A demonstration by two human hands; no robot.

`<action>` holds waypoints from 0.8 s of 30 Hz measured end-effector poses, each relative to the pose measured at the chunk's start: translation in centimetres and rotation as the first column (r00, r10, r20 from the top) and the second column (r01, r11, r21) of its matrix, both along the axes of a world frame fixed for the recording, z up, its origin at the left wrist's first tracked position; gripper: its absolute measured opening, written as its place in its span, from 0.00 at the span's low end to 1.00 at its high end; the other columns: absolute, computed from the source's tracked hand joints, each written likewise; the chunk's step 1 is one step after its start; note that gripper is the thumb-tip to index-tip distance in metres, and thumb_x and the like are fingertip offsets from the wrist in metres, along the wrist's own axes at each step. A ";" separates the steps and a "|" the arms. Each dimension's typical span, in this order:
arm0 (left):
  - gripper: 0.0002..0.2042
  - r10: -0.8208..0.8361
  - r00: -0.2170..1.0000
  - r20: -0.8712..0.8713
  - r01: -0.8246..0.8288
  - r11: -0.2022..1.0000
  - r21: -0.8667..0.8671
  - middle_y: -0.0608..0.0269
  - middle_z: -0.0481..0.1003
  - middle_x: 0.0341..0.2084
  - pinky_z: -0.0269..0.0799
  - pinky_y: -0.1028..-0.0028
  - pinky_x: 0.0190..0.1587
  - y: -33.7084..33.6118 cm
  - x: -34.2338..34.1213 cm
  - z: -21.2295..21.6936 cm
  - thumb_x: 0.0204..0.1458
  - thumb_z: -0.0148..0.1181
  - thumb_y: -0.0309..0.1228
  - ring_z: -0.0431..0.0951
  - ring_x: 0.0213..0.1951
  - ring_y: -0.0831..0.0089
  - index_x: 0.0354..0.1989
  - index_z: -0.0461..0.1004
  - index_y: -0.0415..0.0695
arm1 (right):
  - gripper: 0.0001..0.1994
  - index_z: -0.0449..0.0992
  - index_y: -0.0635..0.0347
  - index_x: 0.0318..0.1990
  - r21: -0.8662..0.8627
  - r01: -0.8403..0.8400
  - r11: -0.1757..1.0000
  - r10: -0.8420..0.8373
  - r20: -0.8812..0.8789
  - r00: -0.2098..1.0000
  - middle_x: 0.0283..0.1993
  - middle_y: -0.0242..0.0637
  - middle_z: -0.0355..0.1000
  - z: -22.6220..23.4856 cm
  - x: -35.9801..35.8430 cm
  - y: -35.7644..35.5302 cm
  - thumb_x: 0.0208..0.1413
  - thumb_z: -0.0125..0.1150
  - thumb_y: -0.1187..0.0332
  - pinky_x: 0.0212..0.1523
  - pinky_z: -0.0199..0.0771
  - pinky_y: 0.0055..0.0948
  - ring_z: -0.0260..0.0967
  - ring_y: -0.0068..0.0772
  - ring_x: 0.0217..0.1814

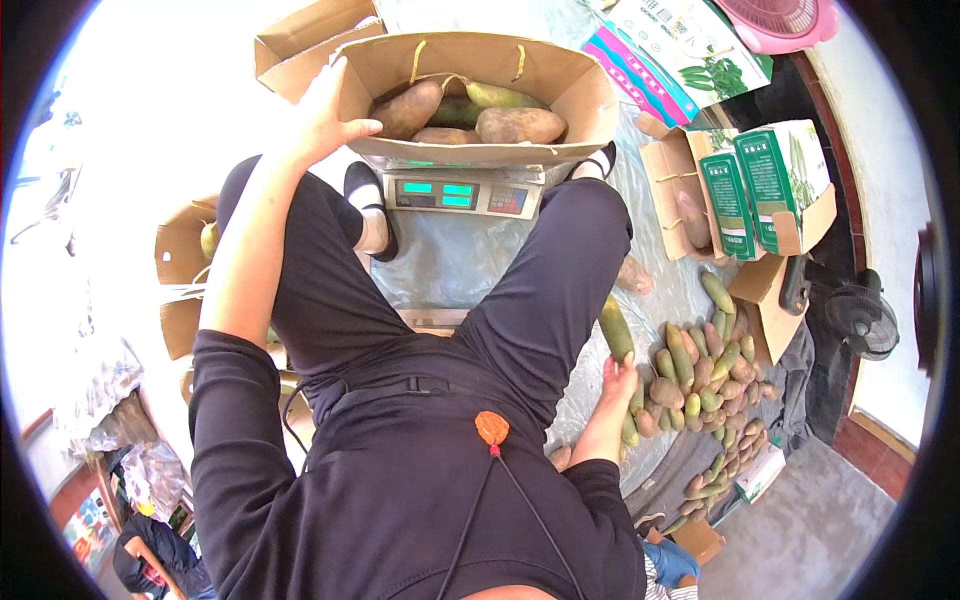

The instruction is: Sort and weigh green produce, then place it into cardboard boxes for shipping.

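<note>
A tall cardboard box with yellow rope handles (585, 85) stands open on top of a digital scale (460, 195) between my feet. Inside it lie several large roots, green and muddy brown, that look like radishes (520, 125). My left hand (318, 125) grips the box's left edge, thumb over the near rim. Low on the right, beside my knee, my right hand (617, 385) is closed round the lower end of a long green radish (615, 330). A pile of similar green and brown radishes (700, 370) lies just right of that hand.
Open cartons with green printed sides (765, 190) stand at the right, near a black fan (862, 318). A pink fan (780, 22) and flat printed cartons (680, 50) are at the top right. Another open carton (180, 250) sits left of my leg. Other people show at the bottom edge.
</note>
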State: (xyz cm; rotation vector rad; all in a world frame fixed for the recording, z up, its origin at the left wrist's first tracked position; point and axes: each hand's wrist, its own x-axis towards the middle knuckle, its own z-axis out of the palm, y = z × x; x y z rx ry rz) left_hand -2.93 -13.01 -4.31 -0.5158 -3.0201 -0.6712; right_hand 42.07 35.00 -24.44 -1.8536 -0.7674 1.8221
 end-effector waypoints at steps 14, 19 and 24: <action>0.40 -0.066 0.984 0.167 0.039 0.986 0.160 0.44 0.63 0.55 0.60 0.65 0.58 -1.2 0.6 5.0 0.44 0.61 0.48 0.64 0.57 0.53 0.63 0.54 0.40 | 0.28 0.61 0.55 0.59 0.007 -0.593 0.805 0.586 0.138 0.798 0.57 0.37 0.63 1.8 -5.5 4.3 0.49 0.60 0.67 0.54 0.60 0.48 0.60 0.43 0.60; 0.33 0.222 0.972 0.073 -0.217 0.974 -0.064 0.49 0.72 0.48 0.66 0.67 0.52 -8.5 5.1 6.4 0.48 0.60 0.48 0.73 0.48 0.61 0.60 0.61 0.46 | 0.26 0.60 0.55 0.59 0.155 -0.741 0.654 0.744 0.045 0.666 0.56 0.38 0.65 6.9 -14.4 4.9 0.54 0.58 0.64 0.54 0.60 0.44 0.62 0.40 0.58; 0.33 0.607 0.793 0.044 -0.608 0.788 0.093 0.48 0.69 0.51 0.64 0.69 0.54 -20.3 14.6 2.7 0.48 0.60 0.42 0.71 0.51 0.60 0.61 0.57 0.39 | 0.22 0.62 0.59 0.57 0.259 -0.821 0.508 0.848 0.016 0.530 0.53 0.37 0.67 11.6 -21.5 2.8 0.55 0.57 0.67 0.50 0.69 0.36 0.66 0.33 0.53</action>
